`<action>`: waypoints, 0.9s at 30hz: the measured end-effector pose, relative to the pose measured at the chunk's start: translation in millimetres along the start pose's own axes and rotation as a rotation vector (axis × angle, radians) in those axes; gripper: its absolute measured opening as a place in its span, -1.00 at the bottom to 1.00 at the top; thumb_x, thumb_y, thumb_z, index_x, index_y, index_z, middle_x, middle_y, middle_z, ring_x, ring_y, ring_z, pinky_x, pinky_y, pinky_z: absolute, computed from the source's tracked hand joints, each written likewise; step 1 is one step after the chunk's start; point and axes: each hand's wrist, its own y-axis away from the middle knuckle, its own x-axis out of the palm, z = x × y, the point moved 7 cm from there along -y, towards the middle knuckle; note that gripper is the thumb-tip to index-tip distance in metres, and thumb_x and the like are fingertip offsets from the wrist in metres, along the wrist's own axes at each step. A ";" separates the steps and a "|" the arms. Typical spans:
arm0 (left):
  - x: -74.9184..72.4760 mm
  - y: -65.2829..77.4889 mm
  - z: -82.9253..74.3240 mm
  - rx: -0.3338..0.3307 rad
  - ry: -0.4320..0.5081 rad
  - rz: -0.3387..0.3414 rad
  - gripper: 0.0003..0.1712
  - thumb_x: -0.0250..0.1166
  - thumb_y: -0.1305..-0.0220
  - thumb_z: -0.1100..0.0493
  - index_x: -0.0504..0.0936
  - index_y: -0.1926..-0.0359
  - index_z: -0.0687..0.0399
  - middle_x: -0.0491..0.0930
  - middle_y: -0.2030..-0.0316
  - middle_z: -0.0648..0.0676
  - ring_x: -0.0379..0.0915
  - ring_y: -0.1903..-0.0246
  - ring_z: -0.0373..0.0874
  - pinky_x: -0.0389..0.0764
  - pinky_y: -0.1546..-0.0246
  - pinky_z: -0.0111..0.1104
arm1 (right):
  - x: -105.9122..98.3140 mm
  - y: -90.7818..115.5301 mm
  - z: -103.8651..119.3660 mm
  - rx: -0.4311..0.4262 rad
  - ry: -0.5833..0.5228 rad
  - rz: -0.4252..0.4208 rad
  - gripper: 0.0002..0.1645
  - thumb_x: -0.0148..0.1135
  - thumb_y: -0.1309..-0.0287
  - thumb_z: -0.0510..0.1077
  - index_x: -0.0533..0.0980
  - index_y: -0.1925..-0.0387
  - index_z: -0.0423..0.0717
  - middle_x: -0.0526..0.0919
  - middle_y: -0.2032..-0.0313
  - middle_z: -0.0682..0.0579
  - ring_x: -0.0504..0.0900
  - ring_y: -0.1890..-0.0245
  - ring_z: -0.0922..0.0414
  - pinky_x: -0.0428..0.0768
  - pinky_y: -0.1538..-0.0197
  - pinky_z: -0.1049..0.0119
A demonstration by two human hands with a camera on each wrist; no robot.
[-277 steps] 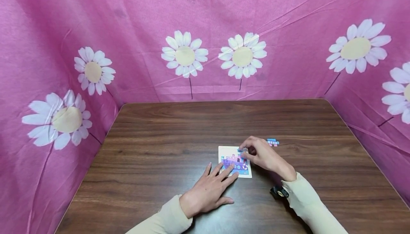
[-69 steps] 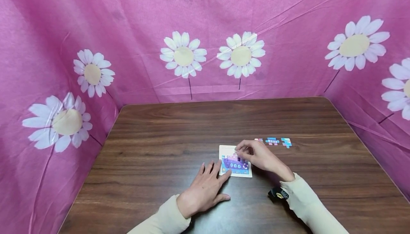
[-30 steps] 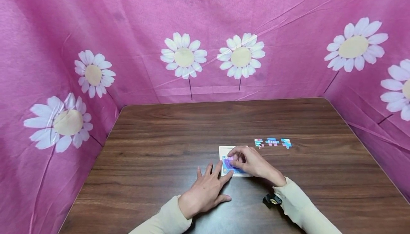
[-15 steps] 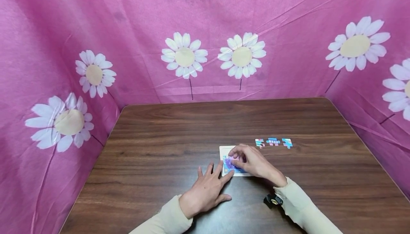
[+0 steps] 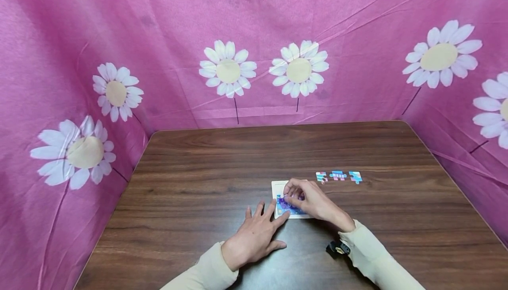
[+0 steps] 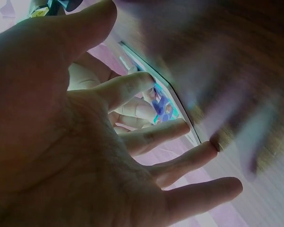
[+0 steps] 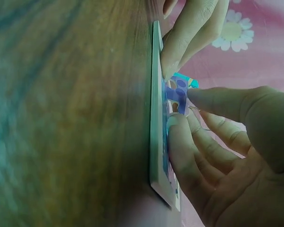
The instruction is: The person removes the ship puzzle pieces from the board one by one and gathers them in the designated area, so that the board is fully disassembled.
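A small jigsaw puzzle in a pale frame (image 5: 278,187) lies on the table, showing part of a purple and blue picture. My left hand (image 5: 255,239) is spread flat, its fingertips on the frame's near left edge. Above the puzzle, my right hand (image 5: 313,199) pinches a purple puzzle piece (image 7: 181,92) between thumb and fingers. The right wrist view shows this piece tilted up from the board, with a teal patch (image 7: 188,80) behind it. Most of the puzzle's right half is hidden under the right hand.
Three loose puzzle pieces lie in a row beyond the frame: left piece (image 5: 321,177), middle piece (image 5: 338,175) and right piece (image 5: 355,176). They rest on a brown wooden table (image 5: 206,162). A pink flowered cloth (image 5: 262,25) hangs around its far sides.
The row of loose pieces has grown from one visible to three. My right hand has shifted left and nearer over the puzzle. A pink part of the picture no longer shows by its fingertips.
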 end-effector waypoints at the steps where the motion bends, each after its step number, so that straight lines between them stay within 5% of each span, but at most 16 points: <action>1: 0.4 -0.5 0.3 -0.003 -0.001 0.005 -0.14 0.21 -0.35 -0.44 0.24 -0.59 -0.45 0.22 -0.59 0.13 0.33 -0.46 0.22 0.52 -0.27 0.25 | -0.1 -0.3 -0.6 0.002 0.002 0.002 -0.92 0.39 -0.30 -0.26 0.62 0.24 -0.05 0.74 0.38 0.12 0.63 0.37 0.34 0.60 0.25 0.41; 16: 2.0 0.3 2.4 0.002 -0.011 0.021 -0.14 0.19 -0.37 -0.44 0.20 -0.61 -0.46 0.16 -0.62 0.12 0.29 -0.48 0.21 0.52 -0.28 0.24 | -1.4 -1.5 -5.0 0.052 -0.021 -0.002 -0.94 0.37 -0.34 -0.22 0.64 0.21 0.00 0.78 0.31 0.10 0.69 0.32 0.30 0.65 0.20 0.39; 27: 3.2 -0.6 3.3 -0.005 0.012 0.047 -0.15 0.17 -0.39 -0.41 0.18 -0.62 -0.47 0.13 -0.63 0.11 0.25 -0.51 0.21 0.48 -0.32 0.24 | -41.1 4.9 -21.0 0.160 -0.028 0.012 -0.88 0.28 -0.39 -0.29 0.64 0.09 -0.14 0.79 0.26 -0.07 0.72 0.37 0.11 0.70 0.35 0.29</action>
